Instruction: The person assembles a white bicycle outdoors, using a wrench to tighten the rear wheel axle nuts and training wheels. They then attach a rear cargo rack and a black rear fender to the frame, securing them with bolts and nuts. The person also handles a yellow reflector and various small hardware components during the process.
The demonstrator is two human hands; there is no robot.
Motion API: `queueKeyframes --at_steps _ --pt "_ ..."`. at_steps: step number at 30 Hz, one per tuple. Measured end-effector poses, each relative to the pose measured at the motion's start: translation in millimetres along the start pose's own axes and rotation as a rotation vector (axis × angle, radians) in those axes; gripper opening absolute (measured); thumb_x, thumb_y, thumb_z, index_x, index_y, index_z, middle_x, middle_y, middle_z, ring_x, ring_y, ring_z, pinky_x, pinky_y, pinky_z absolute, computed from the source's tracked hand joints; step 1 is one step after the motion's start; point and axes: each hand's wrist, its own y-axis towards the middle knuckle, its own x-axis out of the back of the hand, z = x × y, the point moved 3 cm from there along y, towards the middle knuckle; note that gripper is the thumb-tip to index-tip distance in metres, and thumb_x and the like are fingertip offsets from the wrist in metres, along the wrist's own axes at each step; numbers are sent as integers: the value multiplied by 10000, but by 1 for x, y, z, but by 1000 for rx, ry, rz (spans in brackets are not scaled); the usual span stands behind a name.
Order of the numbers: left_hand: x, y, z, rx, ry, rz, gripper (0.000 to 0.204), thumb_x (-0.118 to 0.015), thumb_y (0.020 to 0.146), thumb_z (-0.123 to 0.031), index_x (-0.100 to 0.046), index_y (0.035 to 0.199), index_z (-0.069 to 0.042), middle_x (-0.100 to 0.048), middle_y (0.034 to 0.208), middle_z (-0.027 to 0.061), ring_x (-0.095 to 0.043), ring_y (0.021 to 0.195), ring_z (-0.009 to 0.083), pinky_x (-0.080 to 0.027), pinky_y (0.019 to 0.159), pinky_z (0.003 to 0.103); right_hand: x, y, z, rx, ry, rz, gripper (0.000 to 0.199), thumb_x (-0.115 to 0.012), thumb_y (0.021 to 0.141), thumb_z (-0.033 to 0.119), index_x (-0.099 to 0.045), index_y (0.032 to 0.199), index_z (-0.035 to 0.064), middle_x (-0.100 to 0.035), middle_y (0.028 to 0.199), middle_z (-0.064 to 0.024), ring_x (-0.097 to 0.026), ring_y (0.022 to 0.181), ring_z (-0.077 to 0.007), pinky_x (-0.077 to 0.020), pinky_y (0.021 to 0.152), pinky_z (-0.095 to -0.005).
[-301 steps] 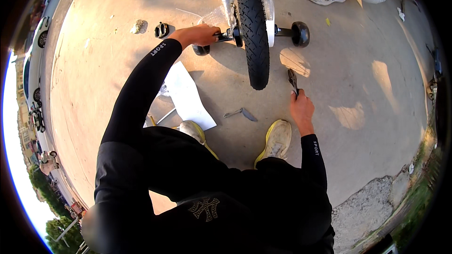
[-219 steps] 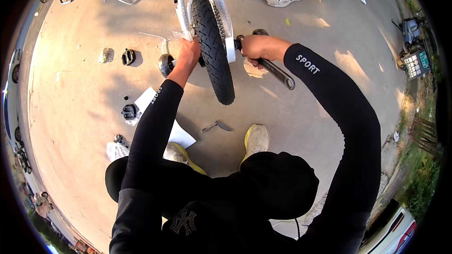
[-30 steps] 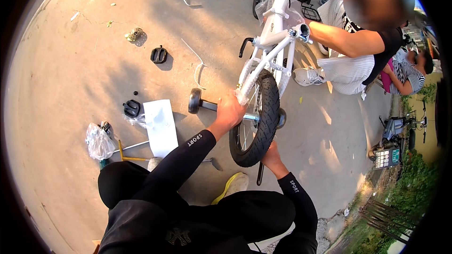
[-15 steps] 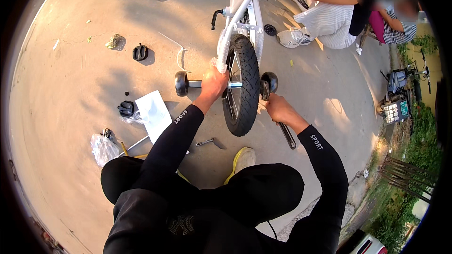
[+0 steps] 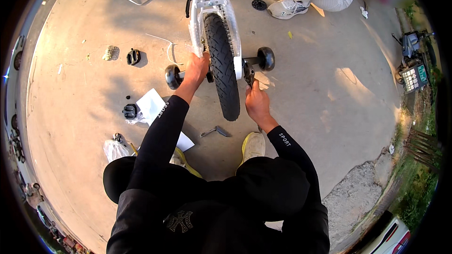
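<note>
A white child's bicycle (image 5: 229, 19) stands in front of me, its black rear tire (image 5: 220, 66) pointing toward me. A training wheel (image 5: 173, 76) sits on the left side and another training wheel (image 5: 266, 59) on the right. My left hand (image 5: 197, 69) is closed around the lower end of the plastic-wrapped frame beside the wheel; its fingertips are partly hidden. My right hand (image 5: 258, 102) grips an adjustable wrench (image 5: 249, 74), whose head is at the axle area on the right. Whether its jaws are on a nut, I cannot tell.
Pedals (image 5: 133, 57) (image 5: 129, 111), a white paper sheet (image 5: 151, 106), a clear plastic bag (image 5: 116, 150) and a folding multi-tool (image 5: 215, 131) lie on the ground. A seated person's shoe (image 5: 288, 7) is at the far right, beside a black disc (image 5: 259, 4).
My right hand and the wrench have swung inward toward the tire, the handle now pointing back at me. My left hand stays by the frame. The view has shifted, showing less of the seated person.
</note>
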Motion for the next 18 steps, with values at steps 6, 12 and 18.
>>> queueKeyframes --at_steps 6,12,18 --pt "-3 -9 3 191 -263 -62 55 -536 888 -38 -575 915 -11 -572 904 225 -617 835 397 -524 704 453 -6 4 14 -5 1 -49 268 -511 1002 152 -477 1217 -4 -669 759 -218 -659 694 -431 -500 599 -530" --pt "6 -1 -9 158 -80 14 160 -497 959 -117 -559 961 29 -582 882 214 -614 806 404 -514 695 465 -5 7 7 36 9 -45 303 -487 1012 141 -451 1284 13 -691 805 -221 -668 712 -432 -512 606 -516" --pt "22 6 -16 358 -285 -3 289 -486 1006 -237 -556 1050 39 -597 916 237 -618 864 433 -511 740 499 -15 14 8 17 152 9 303 -489 1014 145 -442 1274 -2 -671 785 -250 -642 685 -461 -488 581 -540"
